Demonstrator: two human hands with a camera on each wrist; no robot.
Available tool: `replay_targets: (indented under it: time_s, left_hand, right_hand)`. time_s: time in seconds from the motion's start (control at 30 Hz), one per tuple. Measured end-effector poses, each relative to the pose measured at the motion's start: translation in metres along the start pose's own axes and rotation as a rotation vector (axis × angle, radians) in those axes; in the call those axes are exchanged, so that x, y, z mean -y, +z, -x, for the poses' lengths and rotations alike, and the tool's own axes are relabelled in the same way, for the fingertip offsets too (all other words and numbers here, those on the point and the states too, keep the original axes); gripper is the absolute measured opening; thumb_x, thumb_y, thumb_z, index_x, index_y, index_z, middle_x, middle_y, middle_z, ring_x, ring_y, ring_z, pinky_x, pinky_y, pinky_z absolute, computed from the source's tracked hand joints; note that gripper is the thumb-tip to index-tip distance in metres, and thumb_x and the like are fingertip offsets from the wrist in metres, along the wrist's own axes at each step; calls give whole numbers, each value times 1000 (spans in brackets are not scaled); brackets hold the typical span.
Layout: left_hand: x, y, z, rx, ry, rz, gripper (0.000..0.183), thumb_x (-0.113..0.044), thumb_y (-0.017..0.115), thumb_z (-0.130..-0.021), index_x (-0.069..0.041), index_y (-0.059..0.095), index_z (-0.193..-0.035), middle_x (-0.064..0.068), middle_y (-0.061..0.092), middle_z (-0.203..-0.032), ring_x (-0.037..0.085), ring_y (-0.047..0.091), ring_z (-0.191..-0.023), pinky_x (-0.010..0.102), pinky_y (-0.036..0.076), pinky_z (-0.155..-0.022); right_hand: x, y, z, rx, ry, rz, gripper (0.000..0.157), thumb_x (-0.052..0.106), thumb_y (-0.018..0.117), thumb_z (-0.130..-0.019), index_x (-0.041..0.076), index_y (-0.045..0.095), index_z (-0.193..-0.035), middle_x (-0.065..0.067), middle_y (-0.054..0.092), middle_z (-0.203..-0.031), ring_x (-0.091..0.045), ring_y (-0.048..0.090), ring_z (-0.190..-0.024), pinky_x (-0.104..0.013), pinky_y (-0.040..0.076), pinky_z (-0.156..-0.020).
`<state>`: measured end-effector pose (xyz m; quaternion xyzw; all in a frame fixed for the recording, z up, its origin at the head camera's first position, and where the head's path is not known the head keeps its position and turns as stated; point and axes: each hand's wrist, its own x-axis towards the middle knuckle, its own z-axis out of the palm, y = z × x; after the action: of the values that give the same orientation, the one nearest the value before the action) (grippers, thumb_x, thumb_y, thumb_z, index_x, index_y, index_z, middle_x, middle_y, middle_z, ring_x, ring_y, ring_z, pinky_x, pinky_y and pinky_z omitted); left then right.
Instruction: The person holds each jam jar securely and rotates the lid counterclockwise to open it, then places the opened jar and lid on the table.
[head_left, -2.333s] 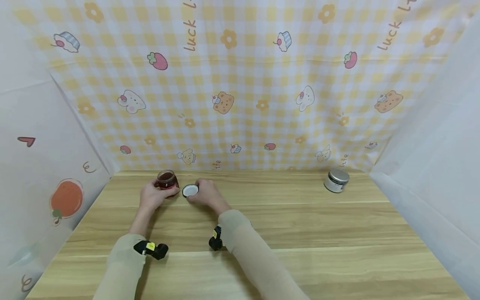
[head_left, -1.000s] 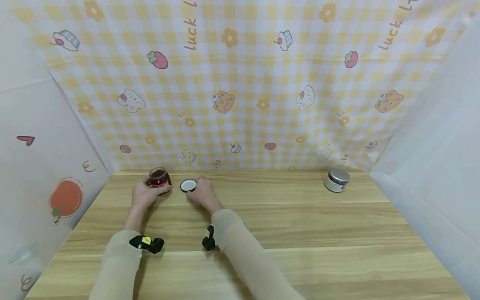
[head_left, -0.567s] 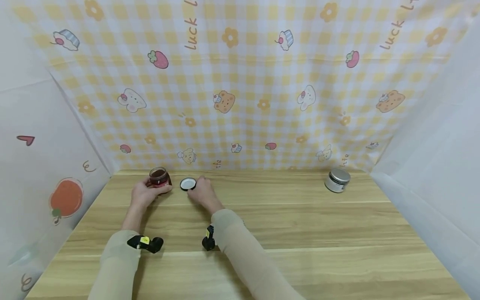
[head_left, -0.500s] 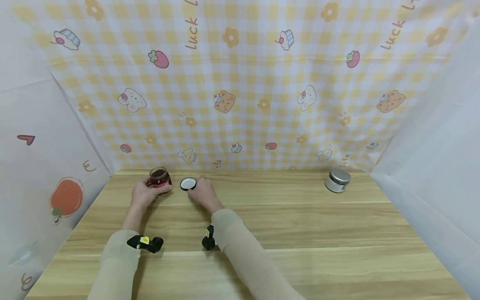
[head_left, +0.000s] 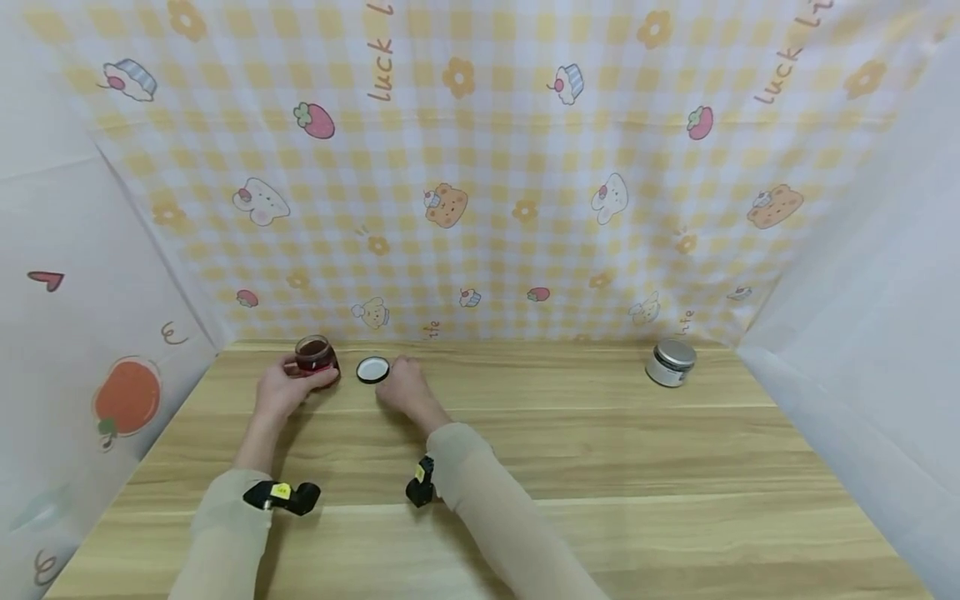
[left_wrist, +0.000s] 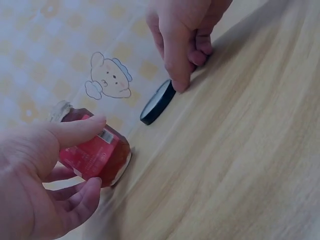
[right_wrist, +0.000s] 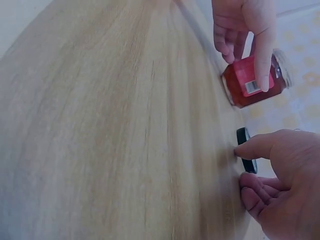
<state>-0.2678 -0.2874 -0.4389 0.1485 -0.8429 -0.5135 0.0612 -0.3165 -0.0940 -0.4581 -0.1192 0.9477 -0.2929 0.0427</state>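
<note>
In the head view my left hand (head_left: pixel 281 390) holds a glass jar (head_left: pixel 315 354) with dark red contents and a red label, its mouth uncovered. The left wrist view shows the thumb along the label, fingers curled round the far side, and the jar (left_wrist: pixel 95 150) standing on the table. Right of the jar, a black-rimmed lid (head_left: pixel 372 370) lies flat, white inside facing up. My right hand (head_left: pixel 408 390) is beside the lid's right edge, fingers loosely bent. In the right wrist view its thumb (right_wrist: pixel 255 146) overlaps the lid (right_wrist: pixel 243 135).
A second jar (head_left: pixel 671 364), with a silver lid and pale label, stands at the back right of the wooden table (head_left: pixel 600 467). A checked cloth (head_left: pixel 495 167) hangs behind the table edge, and white sheets flank both sides.
The lid and the jar have shifted left and back, and the lid has been laid on the table. In the last half second my right hand has drawn back slightly from the lid, letting go.
</note>
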Motion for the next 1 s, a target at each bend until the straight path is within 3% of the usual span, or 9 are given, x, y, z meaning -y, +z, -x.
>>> replay_targets:
  time_s: [0.1,0.3,0.43,0.53,0.73,0.87,1.0]
  left_hand:
    - [-4,0,3,-4,-15,29,88,-32,80,-88,7,32,-151,30,45,-138,30,52,-108,25,50,-65]
    - [-10,-1,7,-30,-17,50,90,-34,79,-89,5,30,-153,29,43,-143,34,49,-118,25,48,-72]
    - [-10,-2,10,-38,-17,45,91,-37,77,-90,4,28,-154,29,43,-145,38,45,-127,33,45,-87]
    - [-11,-2,13,-34,-18,51,92,-38,75,-91,4,24,-155,30,42,-146,40,43,-130,42,44,-96]
    - [-13,-3,16,-56,-32,52,91,-36,71,-93,4,21,-156,32,40,-147,42,43,-129,47,42,-99]
    - [-18,-3,19,-76,-25,41,89,-36,71,-94,3,22,-157,31,42,-146,40,45,-126,42,44,-94]
    - [-24,-3,23,-107,3,28,87,-37,71,-93,0,25,-157,28,45,-144,35,49,-119,32,44,-83]
  right_hand:
    - [-1,-4,3,23,-16,19,31,12,72,-85,-4,60,-109,-11,58,-96,-16,51,-74,-24,47,-62]
    - [-5,-17,11,68,-61,-60,22,11,73,-85,1,58,-99,-5,55,-81,-14,48,-64,-25,42,-53]
    - [-8,-24,18,91,-95,-85,36,14,73,-89,-3,60,-118,-4,59,-83,-12,49,-64,-23,43,-56]
    - [-11,-31,23,104,-103,-133,52,15,72,-91,-5,54,-135,-3,59,-77,-10,49,-58,-22,43,-54]
    - [-15,-45,29,112,-125,-208,54,13,69,-93,-5,49,-140,5,43,-54,-8,39,-43,-21,32,-43]
    - [-18,-56,32,109,-144,-245,55,12,70,-93,-5,49,-141,4,51,-62,-8,44,-48,-20,35,-44]
    - [-25,-67,36,66,-179,-234,54,13,71,-92,-6,51,-139,1,58,-79,-8,53,-62,-20,44,-56]
